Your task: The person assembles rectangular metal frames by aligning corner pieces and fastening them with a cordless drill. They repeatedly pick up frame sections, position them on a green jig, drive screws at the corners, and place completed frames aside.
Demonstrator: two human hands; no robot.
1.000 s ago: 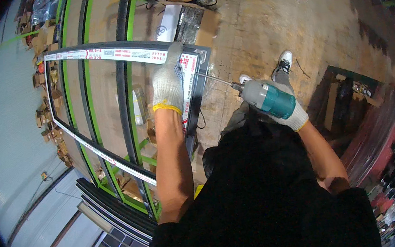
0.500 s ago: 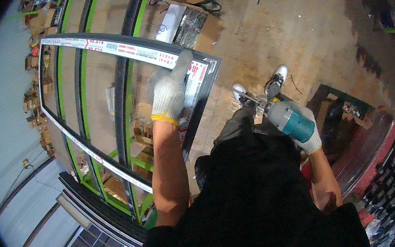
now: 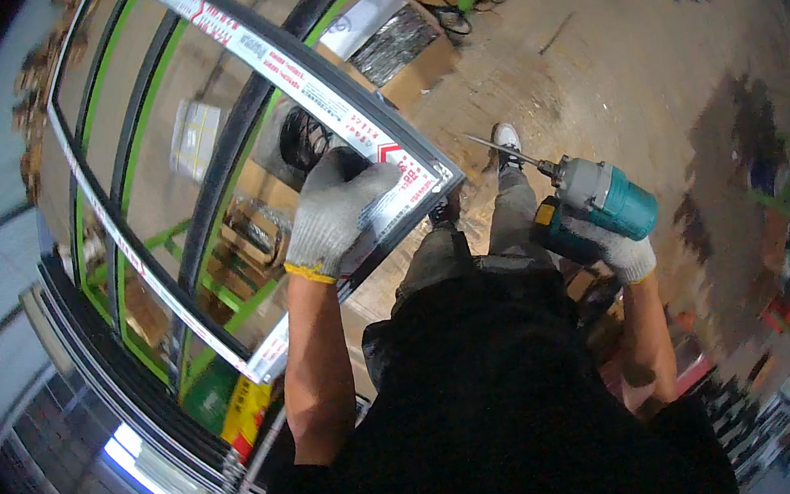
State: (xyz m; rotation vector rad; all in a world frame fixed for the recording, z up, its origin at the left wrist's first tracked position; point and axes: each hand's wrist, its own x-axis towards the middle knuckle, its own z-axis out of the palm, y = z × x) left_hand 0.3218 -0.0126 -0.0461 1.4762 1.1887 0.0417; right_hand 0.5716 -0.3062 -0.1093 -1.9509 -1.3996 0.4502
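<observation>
The rectangular frame (image 3: 324,100), at 10 o'clock, is clasped near its corner (image 3: 446,176) by the left hand (image 3: 335,215) and should be held steady; the cordless drill (image 3: 612,198), gripped by the right hand (image 3: 609,247) at 3 o'clock, is best angled clear. The dark profile is faced with whitish printed film (image 3: 228,30); knit gloves (image 3: 316,246) are worn.

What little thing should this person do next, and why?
I'd probably ease the teal-and-grey power drill slightly away from the dark rectangular frame with white strips. The white-gloved right hand holds the drill, and its long metal bit's tip appears close to the frame's corner, though depth is hard to judge. The gloved left hand holds that end.
</observation>
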